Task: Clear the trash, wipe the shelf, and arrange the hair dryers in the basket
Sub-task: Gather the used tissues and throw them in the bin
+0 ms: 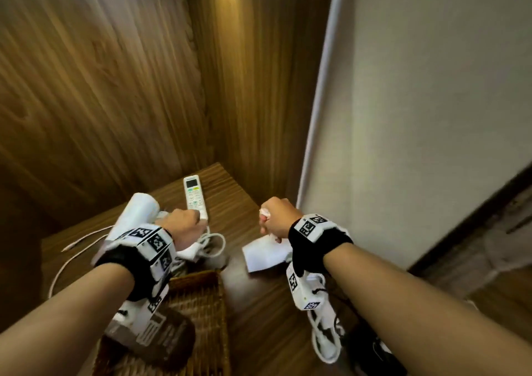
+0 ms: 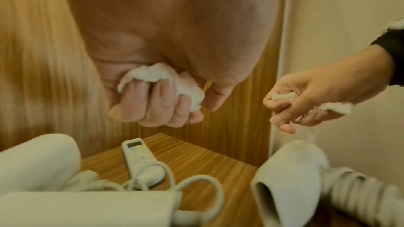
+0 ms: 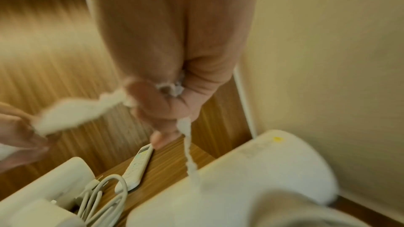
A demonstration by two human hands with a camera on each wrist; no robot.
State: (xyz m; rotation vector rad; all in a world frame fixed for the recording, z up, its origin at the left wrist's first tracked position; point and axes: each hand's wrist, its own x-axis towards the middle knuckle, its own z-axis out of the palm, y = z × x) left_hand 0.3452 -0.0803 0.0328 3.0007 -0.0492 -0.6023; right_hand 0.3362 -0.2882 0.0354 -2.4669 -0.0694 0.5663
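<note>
Both hands are fists over the wooden shelf (image 1: 240, 202). My left hand (image 1: 184, 226) grips a crumpled white tissue (image 2: 161, 75) just above a white hair dryer (image 1: 138, 214) and its coiled cord (image 2: 196, 184). Further right, my right hand (image 1: 276, 217) clutches more torn tissue (image 2: 284, 97), and a thin strand (image 3: 188, 144) dangles from it. A second white hair dryer (image 1: 264, 253) lies beneath the right hand, nozzle towards me. The wicker basket (image 1: 201, 295) stands at the shelf's front, under my left wrist.
A white remote control (image 1: 195, 195) lies at the back of the shelf between the hands. Wood panels close the back and left, a white wall (image 1: 431, 116) the right. A thin white cable (image 1: 72, 257) trails off left. Something dark lies in the basket.
</note>
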